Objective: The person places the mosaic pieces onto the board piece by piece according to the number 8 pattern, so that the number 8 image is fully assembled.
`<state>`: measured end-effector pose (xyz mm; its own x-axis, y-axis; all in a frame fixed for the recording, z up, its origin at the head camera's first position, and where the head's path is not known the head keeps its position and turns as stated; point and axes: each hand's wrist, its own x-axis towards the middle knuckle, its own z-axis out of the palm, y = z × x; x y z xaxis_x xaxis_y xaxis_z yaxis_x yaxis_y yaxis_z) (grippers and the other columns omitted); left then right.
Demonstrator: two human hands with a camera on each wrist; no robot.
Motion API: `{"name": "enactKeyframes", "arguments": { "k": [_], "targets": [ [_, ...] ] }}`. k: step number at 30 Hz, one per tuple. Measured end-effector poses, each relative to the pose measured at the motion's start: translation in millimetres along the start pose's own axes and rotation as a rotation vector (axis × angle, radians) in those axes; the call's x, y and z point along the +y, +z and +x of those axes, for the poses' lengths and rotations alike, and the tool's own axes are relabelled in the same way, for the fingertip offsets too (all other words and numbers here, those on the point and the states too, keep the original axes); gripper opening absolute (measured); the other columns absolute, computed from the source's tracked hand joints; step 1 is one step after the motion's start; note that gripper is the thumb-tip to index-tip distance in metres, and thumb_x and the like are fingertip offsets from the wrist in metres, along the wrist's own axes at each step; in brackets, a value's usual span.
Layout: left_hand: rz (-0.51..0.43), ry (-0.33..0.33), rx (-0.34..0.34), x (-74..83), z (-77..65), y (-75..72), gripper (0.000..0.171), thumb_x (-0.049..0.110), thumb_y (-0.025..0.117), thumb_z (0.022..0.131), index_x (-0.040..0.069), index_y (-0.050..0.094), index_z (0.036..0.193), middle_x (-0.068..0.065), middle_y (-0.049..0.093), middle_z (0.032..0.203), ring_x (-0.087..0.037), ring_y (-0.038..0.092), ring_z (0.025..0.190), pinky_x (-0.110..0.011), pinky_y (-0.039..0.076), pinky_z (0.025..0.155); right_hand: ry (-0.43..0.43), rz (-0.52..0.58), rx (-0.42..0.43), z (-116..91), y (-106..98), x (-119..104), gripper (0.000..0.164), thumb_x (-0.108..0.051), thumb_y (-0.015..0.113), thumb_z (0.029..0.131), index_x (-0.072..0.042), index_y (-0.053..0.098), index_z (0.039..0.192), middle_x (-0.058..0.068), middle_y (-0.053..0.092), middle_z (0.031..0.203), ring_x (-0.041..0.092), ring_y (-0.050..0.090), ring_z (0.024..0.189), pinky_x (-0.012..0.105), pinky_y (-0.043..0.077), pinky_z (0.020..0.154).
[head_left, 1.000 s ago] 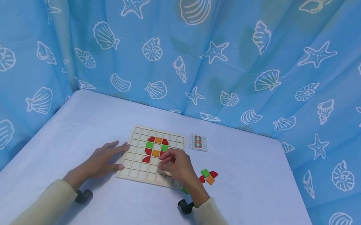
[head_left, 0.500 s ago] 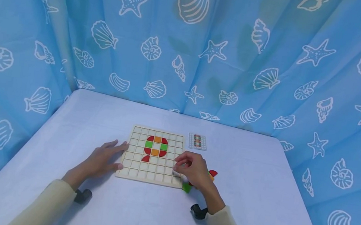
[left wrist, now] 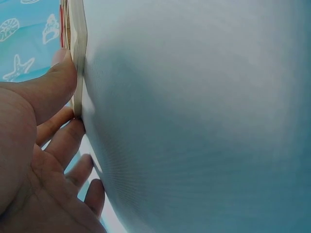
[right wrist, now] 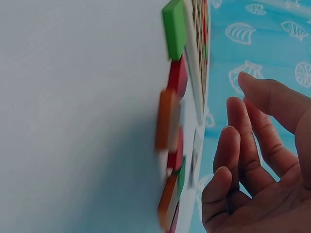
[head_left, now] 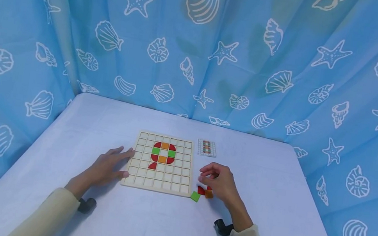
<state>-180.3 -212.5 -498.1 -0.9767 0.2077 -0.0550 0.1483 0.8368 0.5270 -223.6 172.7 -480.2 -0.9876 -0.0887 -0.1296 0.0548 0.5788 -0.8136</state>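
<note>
My left hand [head_left: 105, 168] rests at the left edge of a wooden grid board [head_left: 173, 189], its fingers spread and its thumb on the rim. In the left wrist view, the thumb [left wrist: 60, 82] lies against the board's edge. Red, orange and green tiles form a ring on the grid, with one red quarter-circle tile [head_left: 152, 166] below it. My right hand [head_left: 220, 181] hovers over loose tiles right of the board, fingers loosely bent and holding nothing. Near it lie a green square tile [head_left: 195, 196], a red tile [head_left: 201, 190] and an orange square tile [head_left: 208, 194]; others are hidden beneath the hand.
A small pattern card [head_left: 207, 147] lies beyond the board's right side, showing a coloured design on a grid. The table's white cloth [head_left: 273, 183] extends to a blue curtain [head_left: 196, 56] printed with shells and starfish.
My right hand has moved from over the board to the right, above the loose tiles, uncovering the board's right part. My left hand has stayed at the board's edge.
</note>
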Motion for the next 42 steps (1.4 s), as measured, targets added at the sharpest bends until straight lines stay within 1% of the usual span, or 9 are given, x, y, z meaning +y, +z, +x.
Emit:
{"name": "enactKeyframes", "arguments": {
  "k": [5,10,15,21,25,30,35,42],
  "targets": [
    [0.003,0.008,0.005,0.0,0.1,0.0,0.08,0.027,0.08,0.096,0.015,0.041,0.164,-0.016,0.04,0.17,-0.052,0.026,0.159,-0.079,0.031,0.119,0.035,0.0,0.029,-5.2,-10.5,12.8,0.022,-0.012,0.087,0.088,-0.015,0.078,0.107,0.004,0.074,0.098,0.023,0.062,0.084,0.025,0.054,0.065],
    [0.006,0.01,0.006,1.5,-0.9,-0.5,0.08,0.028,0.081,0.095,0.015,0.042,0.164,-0.017,0.041,0.17,-0.053,0.027,0.158,-0.079,0.032,0.118,0.025,-0.007,0.037,-10.8,-21.0,22.6,0.021,-0.012,0.086,0.089,-0.015,0.078,0.108,0.004,0.075,0.099,0.022,0.061,0.086,0.023,0.053,0.068],
    [0.003,0.015,0.007,3.5,-2.3,-1.5,0.079,0.028,0.08,0.095,0.014,0.043,0.163,-0.017,0.042,0.169,-0.053,0.028,0.158,-0.079,0.032,0.118,0.028,-0.015,0.045,-16.1,-31.1,30.5,0.021,-0.011,0.086,0.09,-0.015,0.079,0.109,0.005,0.074,0.101,0.022,0.059,0.089,0.022,0.052,0.068],
    [0.006,0.022,0.011,3.6,-2.4,-1.6,0.079,0.028,0.081,0.095,0.014,0.043,0.163,-0.017,0.043,0.168,-0.053,0.029,0.157,-0.079,0.033,0.117,0.06,-0.072,0.074,-18.9,-40.2,37.2,0.024,-0.012,0.088,0.088,-0.017,0.08,0.11,0.005,0.074,0.102,0.022,0.058,0.09,0.025,0.052,0.069],
    [0.008,0.018,0.009,3.5,-2.4,-1.8,0.08,0.027,0.081,0.094,0.014,0.043,0.163,-0.017,0.043,0.168,-0.053,0.029,0.157,-0.078,0.034,0.118,0.079,-0.119,0.08,-18.5,-42.7,41.8,0.026,-0.009,0.087,0.088,-0.017,0.079,0.111,0.006,0.072,0.103,0.022,0.058,0.092,0.026,0.052,0.071],
    [0.005,0.003,0.002,3.1,-2.5,-2.0,0.08,0.028,0.081,0.095,0.015,0.042,0.164,-0.017,0.041,0.169,-0.053,0.027,0.158,-0.078,0.033,0.118,0.084,-0.148,0.082,-16.7,-43.1,45.8,0.026,-0.009,0.086,0.088,-0.017,0.078,0.112,0.007,0.07,0.104,0.022,0.059,0.094,0.028,0.052,0.075],
    [0.003,0.006,0.008,2.5,-2.2,-1.8,0.081,0.027,0.081,0.094,0.015,0.042,0.164,-0.018,0.041,0.169,-0.054,0.027,0.158,-0.078,0.032,0.118,0.071,-0.194,0.074,-13.7,-42.0,46.8,0.024,-0.009,0.086,0.089,-0.018,0.077,0.111,0.006,0.069,0.101,0.022,0.059,0.092,0.027,0.053,0.075],
    [0.006,0.001,0.005,2.2,-2.4,-1.5,0.081,0.027,0.081,0.095,0.015,0.041,0.164,-0.018,0.04,0.17,-0.053,0.027,0.158,-0.078,0.032,0.118,0.051,-0.244,0.053,-11.7,-39.6,46.4,0.023,-0.007,0.084,0.09,-0.018,0.077,0.11,0.006,0.069,0.102,0.022,0.058,0.091,0.026,0.053,0.074]
  ]
}}
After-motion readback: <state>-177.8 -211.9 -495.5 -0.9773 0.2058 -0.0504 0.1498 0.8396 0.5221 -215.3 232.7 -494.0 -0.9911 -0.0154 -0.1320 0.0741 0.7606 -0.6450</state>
